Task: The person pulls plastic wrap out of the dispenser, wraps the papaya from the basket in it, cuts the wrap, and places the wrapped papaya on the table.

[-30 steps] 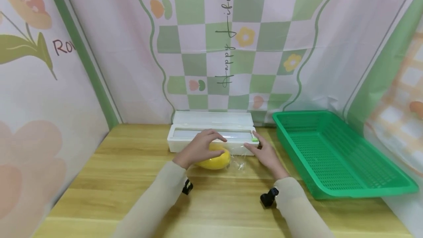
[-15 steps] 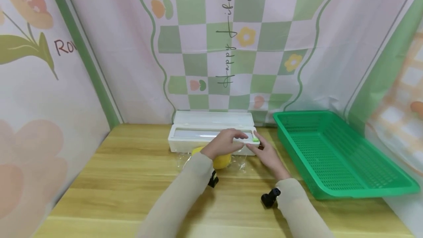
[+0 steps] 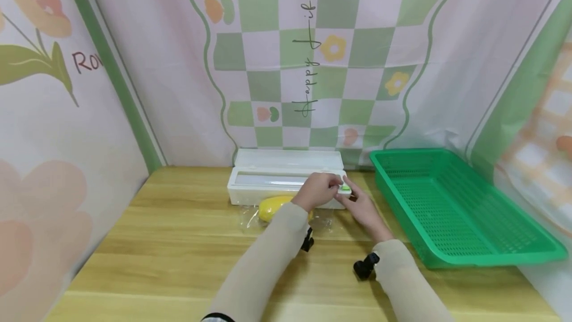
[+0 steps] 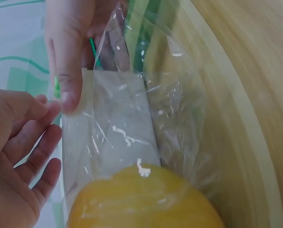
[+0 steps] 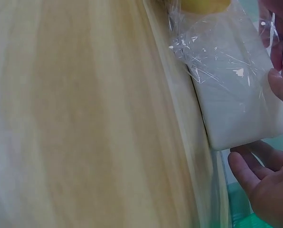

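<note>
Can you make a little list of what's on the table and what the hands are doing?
Table: wooden table
Box: white cling film dispenser, lid open
Fruit: yellow fruit lying on clear film in front of the box
Left hand: at the green slider on the box's right end
Right hand: touching the same end
Basket: green basket on the right

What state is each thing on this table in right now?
Cling film dispenser: lid open, film pulled out toward the front.
Cling film: stretched over the fruit, crinkled.
Yellow fruit: lying on the table under film.
Green basket: empty.
Left hand: at the green slider.
Right hand: fingers on dispenser's right end.
</note>
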The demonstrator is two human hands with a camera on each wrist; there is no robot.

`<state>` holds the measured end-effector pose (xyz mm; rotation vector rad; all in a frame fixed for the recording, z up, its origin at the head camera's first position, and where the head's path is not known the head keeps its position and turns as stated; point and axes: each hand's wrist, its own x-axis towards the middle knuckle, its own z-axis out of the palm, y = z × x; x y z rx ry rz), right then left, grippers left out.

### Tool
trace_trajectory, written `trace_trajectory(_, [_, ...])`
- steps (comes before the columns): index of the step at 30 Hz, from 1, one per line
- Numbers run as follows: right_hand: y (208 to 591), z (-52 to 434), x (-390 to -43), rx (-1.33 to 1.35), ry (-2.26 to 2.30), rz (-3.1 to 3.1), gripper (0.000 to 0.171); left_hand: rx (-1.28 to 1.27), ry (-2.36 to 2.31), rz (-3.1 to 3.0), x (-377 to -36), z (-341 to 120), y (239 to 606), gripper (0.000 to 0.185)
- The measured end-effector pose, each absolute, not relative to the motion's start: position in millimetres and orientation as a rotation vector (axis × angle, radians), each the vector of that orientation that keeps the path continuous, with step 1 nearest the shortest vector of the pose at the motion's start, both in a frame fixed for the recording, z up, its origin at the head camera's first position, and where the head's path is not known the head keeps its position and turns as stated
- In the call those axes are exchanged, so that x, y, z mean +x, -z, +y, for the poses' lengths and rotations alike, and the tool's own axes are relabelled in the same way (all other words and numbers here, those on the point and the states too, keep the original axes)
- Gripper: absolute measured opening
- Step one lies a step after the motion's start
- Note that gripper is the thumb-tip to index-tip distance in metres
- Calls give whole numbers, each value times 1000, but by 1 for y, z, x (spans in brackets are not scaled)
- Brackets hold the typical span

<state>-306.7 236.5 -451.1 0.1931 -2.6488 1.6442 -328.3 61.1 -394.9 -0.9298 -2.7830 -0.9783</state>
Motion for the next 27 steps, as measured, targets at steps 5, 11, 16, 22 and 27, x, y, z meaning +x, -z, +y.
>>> trace_trajectory(5, [453, 235, -307, 193, -1642, -2630, 73, -905, 920, -2804, -328, 66, 395, 28])
trace_trajectory(11, [454, 235, -308, 197, -1628, -2596, 63, -876, 875, -2846, -327, 70, 395, 35])
trace_trajectory(16, [453, 235, -307, 198, -1602, -2630, 62, -882, 737, -2808, -329, 77, 399, 31])
trace_trajectory(22, [450, 235, -306, 188, -1594, -2630, 65, -779, 607, -2772, -332, 83, 402, 22])
trace_trajectory(27, [450, 236, -306, 177, -1607, -2632, 69, -659, 454, -2804, -330, 83, 399, 17])
